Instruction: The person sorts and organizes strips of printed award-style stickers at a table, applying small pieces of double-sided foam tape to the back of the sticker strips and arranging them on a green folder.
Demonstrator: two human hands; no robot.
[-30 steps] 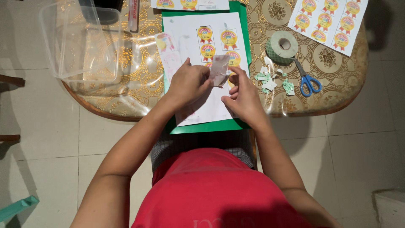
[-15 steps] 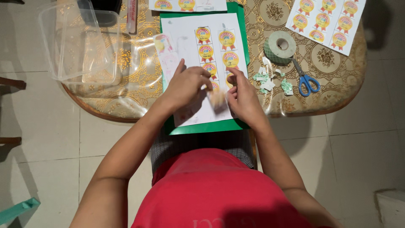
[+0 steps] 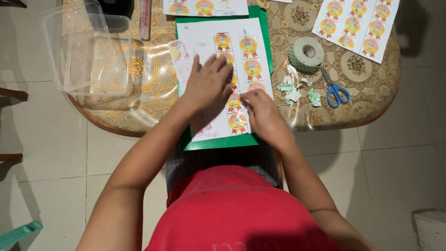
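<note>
Round table (image 3: 139,118) with a gold-patterned cloth under clear plastic. At the centre, a green board (image 3: 218,142) bearing a white sheet of round badge stickers (image 3: 246,51). At ten o'clock, clear plastic containers (image 3: 79,51). At two o'clock, a second sticker sheet (image 3: 357,25). At three o'clock, a roll of tape (image 3: 305,53), blue-handled scissors (image 3: 334,90) and paper scraps (image 3: 292,90).

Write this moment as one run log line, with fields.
left hand: flat on sticker sheet | right hand: fingertips on sheet | sheet: on green board | scissors: untouched
</note>
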